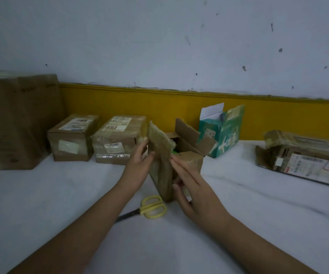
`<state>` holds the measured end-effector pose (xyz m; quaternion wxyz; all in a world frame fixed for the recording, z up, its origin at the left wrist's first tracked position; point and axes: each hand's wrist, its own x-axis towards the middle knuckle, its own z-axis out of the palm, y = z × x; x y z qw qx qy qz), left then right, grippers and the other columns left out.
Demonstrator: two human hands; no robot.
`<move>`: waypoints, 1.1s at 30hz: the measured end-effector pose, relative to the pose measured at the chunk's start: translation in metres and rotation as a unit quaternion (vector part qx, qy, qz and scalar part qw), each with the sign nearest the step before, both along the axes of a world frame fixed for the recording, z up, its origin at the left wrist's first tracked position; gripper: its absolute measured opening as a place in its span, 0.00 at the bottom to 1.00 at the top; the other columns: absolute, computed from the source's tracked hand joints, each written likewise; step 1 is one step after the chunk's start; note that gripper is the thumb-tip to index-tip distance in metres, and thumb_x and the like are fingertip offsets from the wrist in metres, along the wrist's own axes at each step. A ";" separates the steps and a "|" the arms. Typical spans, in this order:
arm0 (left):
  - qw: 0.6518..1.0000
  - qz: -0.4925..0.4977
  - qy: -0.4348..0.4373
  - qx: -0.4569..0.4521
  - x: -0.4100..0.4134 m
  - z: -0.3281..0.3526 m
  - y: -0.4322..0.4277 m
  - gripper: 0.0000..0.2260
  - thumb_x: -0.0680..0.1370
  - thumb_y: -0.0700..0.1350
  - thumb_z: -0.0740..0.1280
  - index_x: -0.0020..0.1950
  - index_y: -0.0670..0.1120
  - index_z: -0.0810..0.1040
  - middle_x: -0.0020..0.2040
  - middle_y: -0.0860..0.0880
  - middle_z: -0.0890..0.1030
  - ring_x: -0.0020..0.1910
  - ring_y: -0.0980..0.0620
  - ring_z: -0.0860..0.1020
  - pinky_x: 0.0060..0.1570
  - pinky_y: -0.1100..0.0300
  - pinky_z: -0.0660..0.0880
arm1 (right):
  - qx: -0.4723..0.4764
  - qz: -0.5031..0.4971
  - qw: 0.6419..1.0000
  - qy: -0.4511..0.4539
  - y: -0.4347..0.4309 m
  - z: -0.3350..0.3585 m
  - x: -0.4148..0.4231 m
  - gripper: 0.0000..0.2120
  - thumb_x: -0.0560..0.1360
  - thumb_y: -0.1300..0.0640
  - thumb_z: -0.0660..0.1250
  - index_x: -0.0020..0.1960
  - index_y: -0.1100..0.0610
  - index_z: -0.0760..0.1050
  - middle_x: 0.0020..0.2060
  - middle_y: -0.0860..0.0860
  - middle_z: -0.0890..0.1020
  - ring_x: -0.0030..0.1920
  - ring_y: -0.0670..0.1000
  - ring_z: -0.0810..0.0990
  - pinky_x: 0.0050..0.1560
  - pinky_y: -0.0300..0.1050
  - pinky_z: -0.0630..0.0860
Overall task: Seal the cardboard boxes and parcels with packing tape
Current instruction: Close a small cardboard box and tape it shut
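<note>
- Hands work on an open brown box (193, 163) that stands near the middle of the white sheet (41, 194) with its flaps up.
- The left hand (140, 165) pinches the raised, tape-crusted left flap (159, 139) between thumb and fingers. The right hand (191, 192) lies with fingers straight against the box's near side and grips nothing.
- The box looks small and light, and its worn cardboard is probably soft at the creases. Its flaps are best taken by their free edges and folded down while the other hand steadies a wall.
- Six cardboard items are in view:
  - one large carton (17, 119) at the sheet's left edge
  - a left taped box (71, 137) and a right taped box (120, 139) along the back edge
  - the open brown box
  - one open teal box (225, 133) behind it
  - one flat parcel (304, 157) at the right edge
- One pair of yellow-handled scissors (151, 207) lies just beside the box, on its near side. No tape roll is in view.
</note>
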<state>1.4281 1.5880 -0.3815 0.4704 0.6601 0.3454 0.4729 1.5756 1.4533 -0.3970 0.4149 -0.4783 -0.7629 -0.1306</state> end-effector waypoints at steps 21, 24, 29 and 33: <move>0.867 0.488 -0.069 -0.079 -0.251 -0.053 -0.238 0.06 0.77 0.44 0.67 0.46 0.47 0.70 0.40 0.46 0.70 0.38 0.49 0.70 0.40 0.51 0.68 | -0.163 0.227 0.957 -0.075 0.012 -0.014 -0.244 0.13 0.79 0.56 0.61 0.61 0.54 0.78 0.57 0.48 0.77 0.55 0.51 0.73 0.57 0.45 0.70; 0.857 0.435 -0.031 -0.275 -0.243 -0.075 -0.248 0.18 0.75 0.55 0.72 0.53 0.46 0.71 0.47 0.46 0.77 0.45 0.48 0.77 0.47 0.50 0.75 | -0.191 0.269 0.937 -0.113 0.008 -0.028 -0.260 0.15 0.79 0.57 0.60 0.63 0.55 0.77 0.59 0.49 0.76 0.56 0.51 0.72 0.59 0.47 0.71; 0.895 0.293 0.010 -0.337 -0.238 -0.069 -0.243 0.25 0.73 0.63 0.70 0.63 0.49 0.76 0.55 0.48 0.83 0.53 0.48 0.82 0.60 0.48 0.77 | -0.263 0.306 0.910 -0.096 0.004 -0.030 -0.249 0.16 0.80 0.58 0.58 0.64 0.53 0.77 0.60 0.48 0.76 0.58 0.49 0.72 0.62 0.40 0.68; 0.901 0.226 -0.016 -0.371 -0.248 -0.040 -0.244 0.10 0.80 0.47 0.68 0.51 0.39 0.81 0.35 0.42 0.83 0.30 0.50 0.79 0.34 0.59 0.79 | -0.383 0.364 0.849 -0.002 -0.001 -0.018 -0.243 0.14 0.84 0.58 0.58 0.62 0.48 0.79 0.58 0.40 0.79 0.60 0.37 0.73 0.58 0.26 0.65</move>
